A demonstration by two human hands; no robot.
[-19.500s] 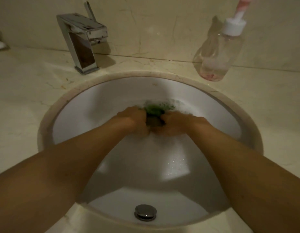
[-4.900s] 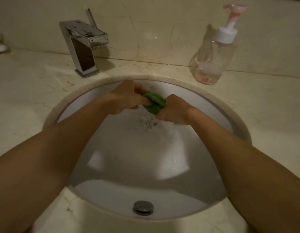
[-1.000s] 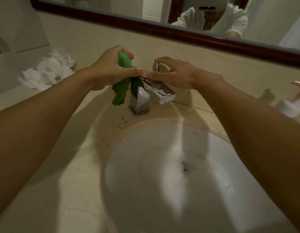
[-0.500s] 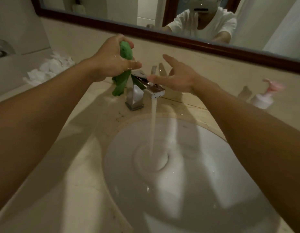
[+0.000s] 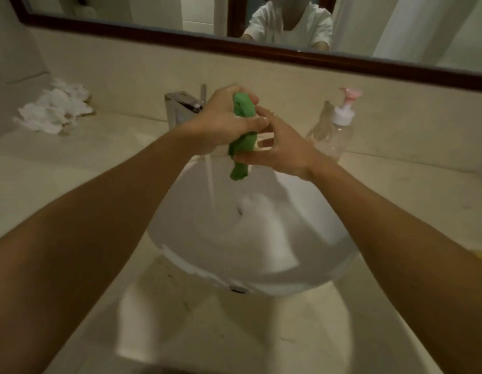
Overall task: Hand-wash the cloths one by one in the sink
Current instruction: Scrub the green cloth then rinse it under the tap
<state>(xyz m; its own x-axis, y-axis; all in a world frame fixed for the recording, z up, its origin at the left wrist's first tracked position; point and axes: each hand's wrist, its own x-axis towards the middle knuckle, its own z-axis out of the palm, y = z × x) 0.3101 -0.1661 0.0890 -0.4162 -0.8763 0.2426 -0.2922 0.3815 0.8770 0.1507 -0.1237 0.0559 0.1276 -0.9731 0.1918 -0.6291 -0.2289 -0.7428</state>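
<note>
Green cloth (image 5: pixel 241 145): centre of the frame, above the far side of the sink (image 5: pixel 261 252); bunched into a roll that hangs down, its lower end free in the air just right of the water stream (image 5: pixel 209 182).
Left hand (image 5: pixel 223 122): fist wrapped tight round the cloth's upper part, with a stub of green poking out on top.
Right hand (image 5: pixel 281 155): just right of the cloth, fingers spread wide and fairly straight, thumb against the hanging part; it grips nothing.
Faucet (image 5: pixel 180 107): behind the left hand, running into the sink.
Upper left: a crumpled white heap (image 5: pixel 55 109) on the counter (image 5: pixel 59 168).
Right of centre: a clear pump bottle (image 5: pixel 334 130) with a pink top, by the wall.
Top: a dark-framed mirror (image 5: pixel 261 52).
</note>
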